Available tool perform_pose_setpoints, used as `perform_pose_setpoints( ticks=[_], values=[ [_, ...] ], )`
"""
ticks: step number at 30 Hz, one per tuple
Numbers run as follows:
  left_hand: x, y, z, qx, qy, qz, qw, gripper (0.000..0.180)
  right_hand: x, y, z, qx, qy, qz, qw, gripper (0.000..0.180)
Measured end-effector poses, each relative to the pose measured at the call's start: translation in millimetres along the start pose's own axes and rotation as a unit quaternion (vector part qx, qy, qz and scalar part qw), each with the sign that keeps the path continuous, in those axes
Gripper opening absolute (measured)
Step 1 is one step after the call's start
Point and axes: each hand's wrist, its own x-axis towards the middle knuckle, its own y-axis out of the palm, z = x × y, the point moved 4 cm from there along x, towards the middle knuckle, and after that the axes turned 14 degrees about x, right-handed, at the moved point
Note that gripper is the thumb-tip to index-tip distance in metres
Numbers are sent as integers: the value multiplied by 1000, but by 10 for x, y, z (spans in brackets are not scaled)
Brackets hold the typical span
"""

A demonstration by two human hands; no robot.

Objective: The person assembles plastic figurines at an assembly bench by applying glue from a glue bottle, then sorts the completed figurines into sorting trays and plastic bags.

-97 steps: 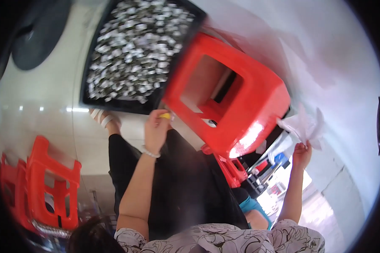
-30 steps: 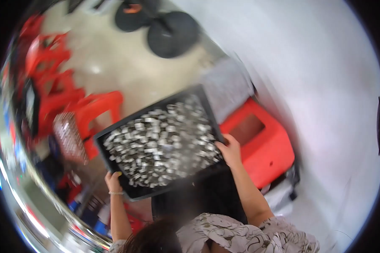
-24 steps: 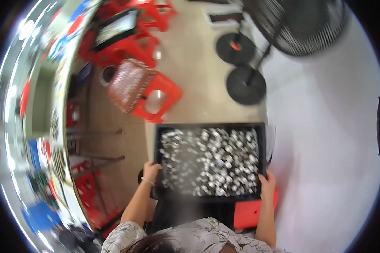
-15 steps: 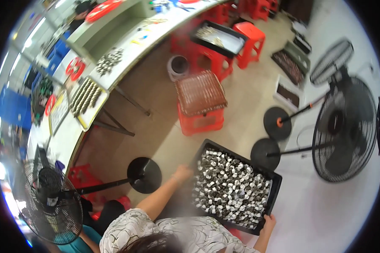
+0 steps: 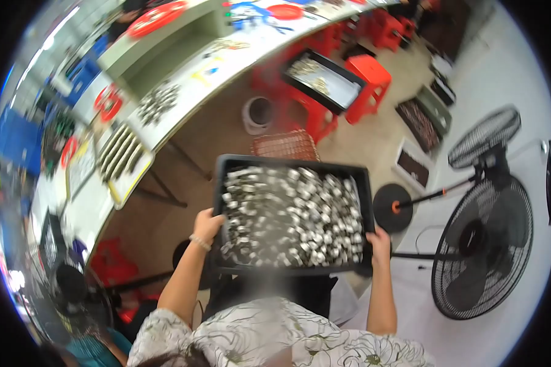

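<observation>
I hold a black rectangular tray (image 5: 361,267) level in front of my body. It is heaped with small white and dark grey pieces (image 5: 325,211), blurred on the left, their kind not clear. My left hand (image 5: 208,225) grips the tray's left wall, thumb up at the rim. On the opposite side, my right hand (image 5: 378,243) is closed round the right wall. The undersides of both hands' grips are hidden by the tray. Just beyond its far rim shows a reddish-brown woven surface (image 5: 286,145), mostly covered by the tray.
Black standing fans (image 5: 471,238) are at the right wall, and another fan (image 5: 73,284) is at lower left. A long curved white table (image 5: 183,101) runs along the left. Red stools (image 5: 368,82), a second black tray (image 5: 342,92) and a round bin (image 5: 257,115) lie farther off.
The tray has come up and to the left, turning from slanted to nearly square with my body. Both hands moved with it. The far woven surface is now largely hidden.
</observation>
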Motion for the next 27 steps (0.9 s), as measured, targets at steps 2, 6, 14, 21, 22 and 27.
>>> perform_pose_setpoints(
  ticks=[2,6,14,21,22,27],
  values=[
    [72,-113,62,-59,-13,-94,994,6,449,440,237,-102,-28,43,993,23],
    [-74,-91,-266,-129,-15,-97,987,7,892,477,249,-3,-28,91,995,28],
    [-233,50,21,-176,-51,-120,976,11,1257,738,604,-3,28,143,989,34],
    [-546,-471,-55,-337,-112,-121,927,11,1452,1787,1135,-29,37,246,968,31],
    [-552,-612,-47,-351,-112,-124,921,11,1441,1990,1213,-26,34,259,965,30],
    [-416,-1536,-151,-380,-108,-149,907,8,1348,3103,1556,-30,32,293,955,30]
  ],
)
